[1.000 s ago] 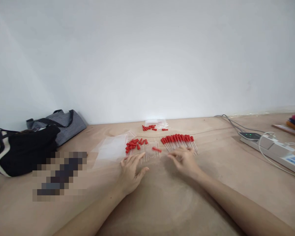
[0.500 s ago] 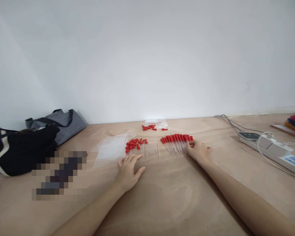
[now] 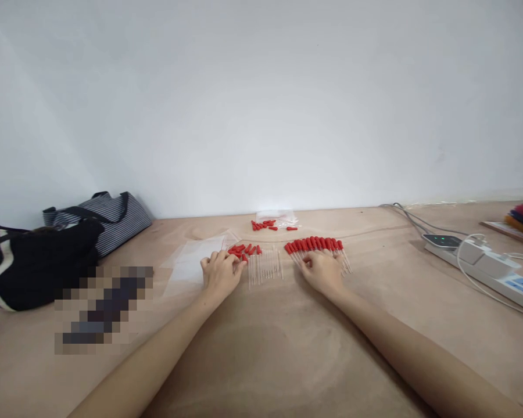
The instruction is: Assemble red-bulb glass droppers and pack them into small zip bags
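My left hand [image 3: 221, 273] is bent over a loose pile of red rubber bulbs [image 3: 239, 248], thumb and fingers curled in against them. Its fingers hide part of the pile, so what they grip cannot be made out. Just right of it lies a row of thin clear glass tubes [image 3: 265, 267], side by side. Farther right, red-capped droppers [image 3: 314, 244] form a fanned row, bulbs toward the wall. Over their glass stems is my right hand [image 3: 325, 271], its fingers closed; anything within them is hidden.
Behind, more red bulbs [image 3: 262, 225] lie by a small clear bag [image 3: 270, 215]. Flat plastic bags [image 3: 192, 261] lie left of the pile. A black bag [image 3: 56, 261] and striped bag [image 3: 122, 223] stand left; a power strip [image 3: 492, 267] with cables lies right.
My right hand has moved left from the right end of the dropper row to over its stems, uncovering the last dropper. My left hand has shifted up onto the red bulbs, its fingers curling in.
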Motion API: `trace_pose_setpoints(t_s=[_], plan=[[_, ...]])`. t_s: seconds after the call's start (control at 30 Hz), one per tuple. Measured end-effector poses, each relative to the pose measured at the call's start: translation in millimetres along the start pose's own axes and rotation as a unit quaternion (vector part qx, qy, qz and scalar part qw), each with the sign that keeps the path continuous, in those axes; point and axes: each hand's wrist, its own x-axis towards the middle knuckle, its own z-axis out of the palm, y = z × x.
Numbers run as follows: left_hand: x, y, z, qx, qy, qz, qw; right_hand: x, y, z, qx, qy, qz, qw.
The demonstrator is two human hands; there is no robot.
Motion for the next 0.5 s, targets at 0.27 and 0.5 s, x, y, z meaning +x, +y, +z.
trace_pose_setpoints(t_s=[0.27, 0.5], plan=[[30, 14, 12.7, 0.047, -0.033, -0.031, 0.998, 20, -58, 15, -0.074, -0.1, 0.02, 0.992], [24, 15, 3.7, 0.038, -0.016, -0.001, 0.999, 26, -61, 24, -0.082, -0.093, 0.009, 0.992]])
